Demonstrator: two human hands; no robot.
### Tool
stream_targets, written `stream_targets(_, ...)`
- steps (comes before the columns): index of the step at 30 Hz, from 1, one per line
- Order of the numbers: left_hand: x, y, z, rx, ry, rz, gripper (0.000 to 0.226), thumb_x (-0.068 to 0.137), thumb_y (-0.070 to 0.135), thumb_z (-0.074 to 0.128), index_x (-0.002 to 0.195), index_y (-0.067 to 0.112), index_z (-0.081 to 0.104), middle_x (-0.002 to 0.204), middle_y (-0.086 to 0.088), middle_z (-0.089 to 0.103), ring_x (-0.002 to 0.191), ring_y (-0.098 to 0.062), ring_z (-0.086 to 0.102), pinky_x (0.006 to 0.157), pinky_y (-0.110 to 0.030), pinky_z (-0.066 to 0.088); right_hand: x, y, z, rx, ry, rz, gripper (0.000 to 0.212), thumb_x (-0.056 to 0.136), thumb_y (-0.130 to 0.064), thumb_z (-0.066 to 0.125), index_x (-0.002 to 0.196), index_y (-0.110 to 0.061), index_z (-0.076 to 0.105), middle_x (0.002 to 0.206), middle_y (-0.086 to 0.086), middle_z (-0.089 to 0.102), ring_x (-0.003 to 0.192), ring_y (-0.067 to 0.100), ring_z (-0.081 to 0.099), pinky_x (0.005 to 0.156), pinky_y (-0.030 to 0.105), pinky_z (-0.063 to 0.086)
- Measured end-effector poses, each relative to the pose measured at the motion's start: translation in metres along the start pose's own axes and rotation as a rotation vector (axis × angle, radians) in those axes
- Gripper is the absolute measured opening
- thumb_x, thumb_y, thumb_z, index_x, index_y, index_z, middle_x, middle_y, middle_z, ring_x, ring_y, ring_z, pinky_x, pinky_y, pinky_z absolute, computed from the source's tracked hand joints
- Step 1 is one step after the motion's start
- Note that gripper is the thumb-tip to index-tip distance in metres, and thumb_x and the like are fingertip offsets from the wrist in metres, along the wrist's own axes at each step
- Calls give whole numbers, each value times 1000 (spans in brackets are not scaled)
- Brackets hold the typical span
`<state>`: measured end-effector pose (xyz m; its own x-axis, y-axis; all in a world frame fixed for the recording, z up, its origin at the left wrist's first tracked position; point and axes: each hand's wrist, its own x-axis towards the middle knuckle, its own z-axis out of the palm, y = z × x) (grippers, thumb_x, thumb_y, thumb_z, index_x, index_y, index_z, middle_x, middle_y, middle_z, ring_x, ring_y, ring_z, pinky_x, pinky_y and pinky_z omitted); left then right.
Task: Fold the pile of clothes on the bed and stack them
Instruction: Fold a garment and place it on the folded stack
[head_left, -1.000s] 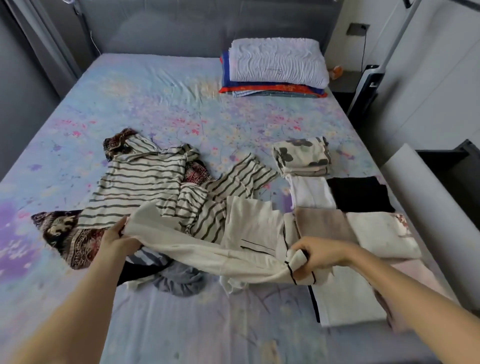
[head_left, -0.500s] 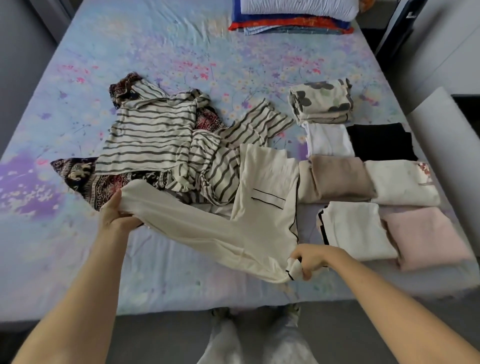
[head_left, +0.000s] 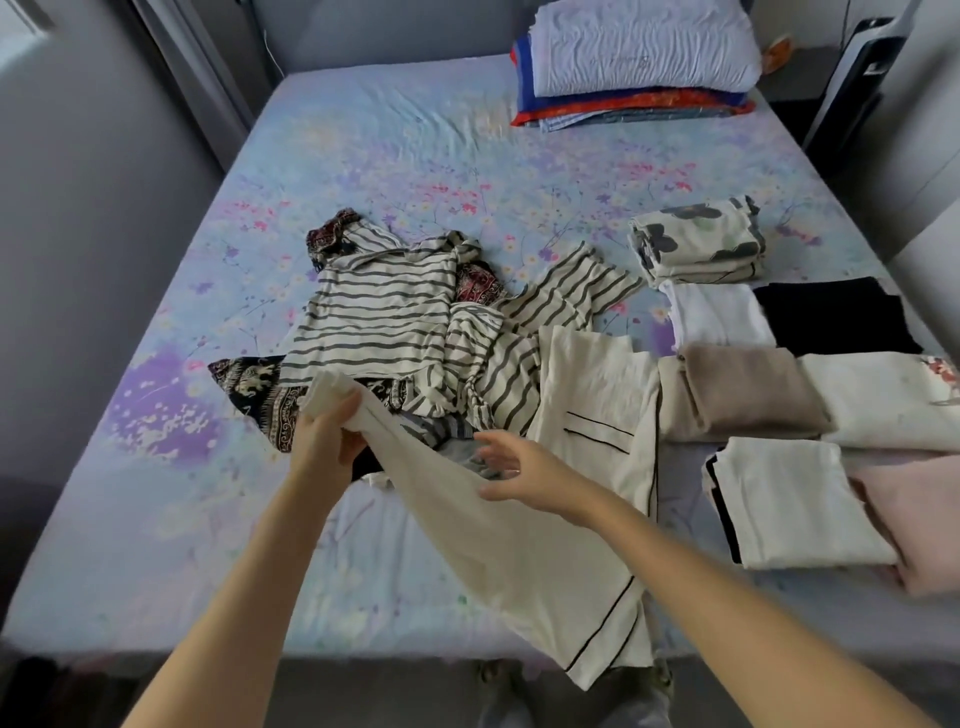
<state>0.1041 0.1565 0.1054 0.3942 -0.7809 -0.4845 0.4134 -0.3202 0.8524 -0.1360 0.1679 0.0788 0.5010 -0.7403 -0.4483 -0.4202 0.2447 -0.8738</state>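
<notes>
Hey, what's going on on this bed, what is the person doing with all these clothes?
A person is folding laundry on the bed. The left hand grips one end of a cream garment with black piping, which trails off the near edge, while the right hand is open over its middle. A striped top and a dark patterned cloth lie unfolded behind. On the right, folded pieces sit side by side, including a beige one.

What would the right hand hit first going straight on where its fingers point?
Probably the grey crumpled garment in the pile, just beyond the right hand; past that, the cream shirt gripped by the left hand. Height is unclear, so it might pass over.
</notes>
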Motion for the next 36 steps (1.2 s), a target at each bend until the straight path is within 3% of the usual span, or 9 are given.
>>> stream_targets(5, -31, 19, 39, 316, -212, 126, 6, 89, 4, 57, 93, 5, 62, 79, -13, 64, 73, -24, 63, 58, -27, 54, 15, -60, 20, 171, 232, -173, 59, 90, -35, 63, 142, -18, 40, 133, -1, 54, 118, 10, 53, 98, 27, 46)
stream_targets(10, -49, 36, 70, 459, -454, 167, 12, 89, 3, 56, 95, 5, 67, 87, -15, 73, 81, -27, 70, 63, -30, 56, 9, -86, 12, 67, 394, -323, 25, 94, -28, 55, 116, -18, 60, 91, 3, 73, 85, 17, 69, 81, 44, 55)
stream_targets(14, -52, 42, 86, 464, -540, 132, 16, 94, 5, 51, 93, 5, 66, 84, -12, 72, 77, -23, 70, 65, -28, 57, 2, -86, -6, 190, 445, -294, 28, 87, -36, 60, 98, -11, 67, 81, 15, 72, 79, 34, 68, 72, 51, 55)
stream_targets(21, -52, 43, 100, 379, -492, -25, 21, 98, 13, 46, 97, -1, 61, 81, -16, 71, 73, -26, 71, 65, -35, 60, 3, -76, -22, 346, 528, -170, 54, 88, -40, 57, 80, 13, 54, 71, 15, 51, 68, 24, 48, 62, 39, 39)
stream_targets(27, -50, 54, 100, 491, -309, 45, 27, 101, 17, 41, 99, -5, 57, 84, -21, 67, 67, -28, 68, 57, -34, 60, -11, -81, -37, 57, 771, -260, 46, 98, -22, 48, 54, -17, 34, 48, -4, 31, 50, 13, 30, 51, 28, 26)
stream_targets(30, -55, 59, 106, 564, -373, 69, 33, 102, 20, 38, 97, -6, 58, 83, -22, 67, 68, -28, 68, 59, -33, 59, -12, -88, -27, -138, 740, -318, 43, 99, -28, 48, 58, -15, 46, 58, -2, 48, 49, 11, 38, 49, 25, 29)
stream_targets(32, -62, 61, 115, 635, -449, 79, 34, 102, 19, 36, 90, -3, 60, 81, -19, 68, 67, -25, 69, 59, -33, 59, -13, -94, -17, -206, 688, -373, 42, 100, -35, 44, 75, -8, 64, 90, 2, 64, 59, 11, 53, 53, 24, 40)
stream_targets(34, -65, 64, 124, 717, -477, 70, 31, 99, 15, 38, 83, 2, 61, 85, -21, 69, 72, -28, 70, 65, -39, 60, -15, -97, -16, -119, 628, -444, 36, 102, -34, 41, 99, -13, 70, 109, -5, 63, 85, 8, 62, 71, 23, 50)
stream_targets(36, -65, 67, 130, 801, -512, 67, 31, 97, 18, 38, 86, 1, 61, 90, -21, 71, 80, -30, 69, 73, -45, 59, -19, -96, -22, 79, 486, -511, 19, 98, -23, 53, 108, -15, 67, 108, -6, 64, 99, 8, 62, 86, 27, 51)
